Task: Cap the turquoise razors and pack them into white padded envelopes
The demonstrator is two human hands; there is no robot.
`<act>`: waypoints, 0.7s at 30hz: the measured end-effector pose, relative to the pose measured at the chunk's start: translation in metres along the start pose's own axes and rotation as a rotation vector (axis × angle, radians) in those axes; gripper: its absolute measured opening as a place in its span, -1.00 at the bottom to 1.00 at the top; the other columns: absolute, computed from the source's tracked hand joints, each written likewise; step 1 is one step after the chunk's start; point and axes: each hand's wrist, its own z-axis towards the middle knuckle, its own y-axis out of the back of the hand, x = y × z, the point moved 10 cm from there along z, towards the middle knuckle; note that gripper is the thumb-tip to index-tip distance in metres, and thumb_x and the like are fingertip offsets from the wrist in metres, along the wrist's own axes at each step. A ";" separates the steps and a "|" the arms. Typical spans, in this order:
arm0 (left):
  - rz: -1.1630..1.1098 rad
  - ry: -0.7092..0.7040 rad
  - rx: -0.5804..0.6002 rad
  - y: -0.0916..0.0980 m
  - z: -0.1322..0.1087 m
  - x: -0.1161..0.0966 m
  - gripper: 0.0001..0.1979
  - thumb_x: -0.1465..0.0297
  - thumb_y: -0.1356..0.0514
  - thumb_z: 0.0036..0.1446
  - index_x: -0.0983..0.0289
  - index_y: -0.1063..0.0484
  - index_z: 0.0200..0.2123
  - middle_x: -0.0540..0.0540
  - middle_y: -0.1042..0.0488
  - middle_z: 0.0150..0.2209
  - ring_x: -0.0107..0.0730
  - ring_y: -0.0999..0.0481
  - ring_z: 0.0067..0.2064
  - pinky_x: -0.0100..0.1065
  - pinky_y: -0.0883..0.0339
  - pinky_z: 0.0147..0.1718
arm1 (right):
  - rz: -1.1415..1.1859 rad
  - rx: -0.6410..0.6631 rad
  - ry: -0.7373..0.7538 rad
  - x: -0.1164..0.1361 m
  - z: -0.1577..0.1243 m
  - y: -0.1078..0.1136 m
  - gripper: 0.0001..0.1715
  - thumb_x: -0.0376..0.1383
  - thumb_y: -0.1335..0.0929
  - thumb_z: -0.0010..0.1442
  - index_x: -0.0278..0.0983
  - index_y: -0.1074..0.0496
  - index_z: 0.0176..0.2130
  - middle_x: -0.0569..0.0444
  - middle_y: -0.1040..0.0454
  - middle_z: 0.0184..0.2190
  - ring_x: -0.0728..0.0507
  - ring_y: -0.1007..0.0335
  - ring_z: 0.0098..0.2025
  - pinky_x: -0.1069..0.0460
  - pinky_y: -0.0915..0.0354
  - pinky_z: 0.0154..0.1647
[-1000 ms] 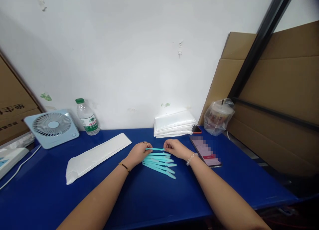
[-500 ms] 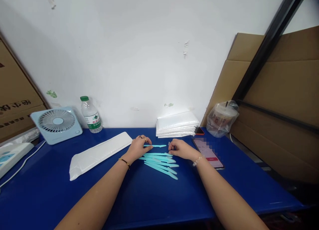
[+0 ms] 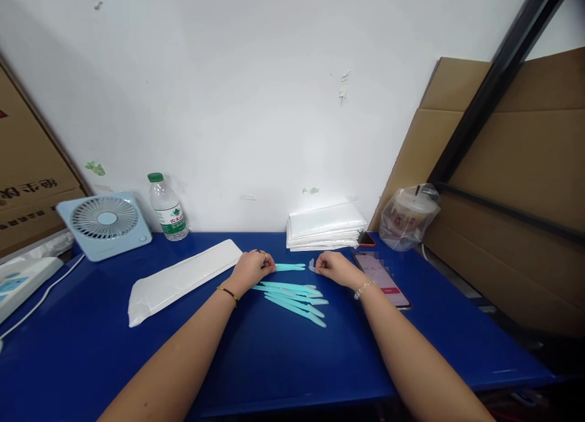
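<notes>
Between the fingertips of my left hand [image 3: 256, 268], teal eyebrow razors [image 3: 289, 267], seemingly two, stick out to the right with their ends slightly fanned. My right hand [image 3: 336, 268], facing it, is closed in a pinch on a small translucent blade cap [image 3: 312, 265], a little to the right of the razor ends and apart from them. Just below both hands, several more teal razors [image 3: 292, 300] lie loosely fanned on the blue table, with paler ends pointing right. A long white plastic-wrapped packet [image 3: 183, 280] lies left of my left hand.
A stack of white packets [image 3: 325, 224] stands against the wall. To the right are a phone [image 3: 381, 279], a small red-edged device [image 3: 365, 239] and a bagged drink cup [image 3: 409, 218]. A blue fan [image 3: 105, 224], a water bottle [image 3: 168, 209] and a power strip [image 3: 27, 282] stand left.
My left hand has closed on another razor, so two ends now show where one did. My right hand has lifted slightly away from the fanned razors, and the translucent cap shows more clearly.
</notes>
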 end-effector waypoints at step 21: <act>-0.219 -0.043 0.301 -0.018 -0.019 -0.007 -0.71 0.14 -0.14 0.00 0.25 -0.44 -0.45 0.01 -0.41 -0.49 -0.42 -0.33 -0.46 -0.45 -0.14 -0.53 | 0.039 0.199 0.154 0.039 -0.015 -0.023 -0.93 -0.38 -0.35 0.00 -0.30 -0.44 -0.40 0.09 -0.38 -0.41 0.00 -0.28 -0.47 0.13 -0.19 -0.48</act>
